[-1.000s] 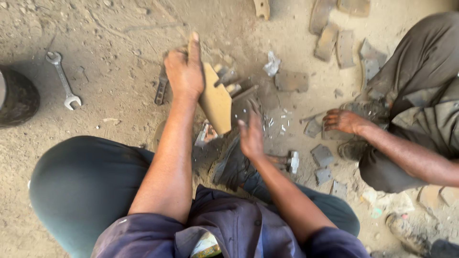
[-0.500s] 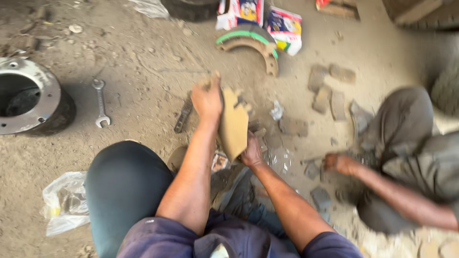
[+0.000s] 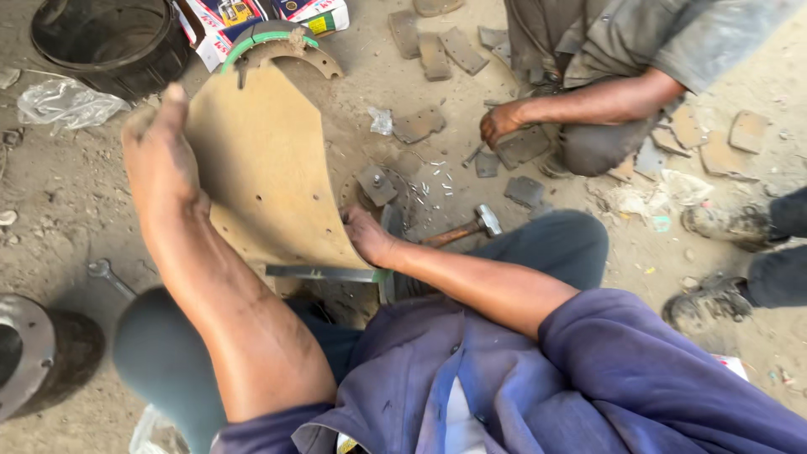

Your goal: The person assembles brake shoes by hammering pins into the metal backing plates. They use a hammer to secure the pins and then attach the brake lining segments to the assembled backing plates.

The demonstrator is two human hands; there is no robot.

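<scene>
I hold a curved tan brake lining (image 3: 273, 168) with several small holes, standing on edge over a green metal brake shoe (image 3: 324, 273). My left hand (image 3: 160, 160) grips the lining's upper left edge. My right hand (image 3: 366, 235) presses against its lower right edge, near the shoe. My knees sit on either side of it on the dirt ground.
A hammer (image 3: 462, 227) lies just right of my right hand. Another person's hand (image 3: 500, 122) rests on worn lining pieces (image 3: 420, 124) farther back. A second brake shoe (image 3: 282, 46), coloured boxes (image 3: 223, 17), a black drum (image 3: 113, 34), a spanner (image 3: 109, 276) and a metal hub (image 3: 29, 353) surround me.
My view has dropped closer to the work. The lining has been lifted and now stands larger and more upright between my hands; the other person's hand stays among the loose pieces.
</scene>
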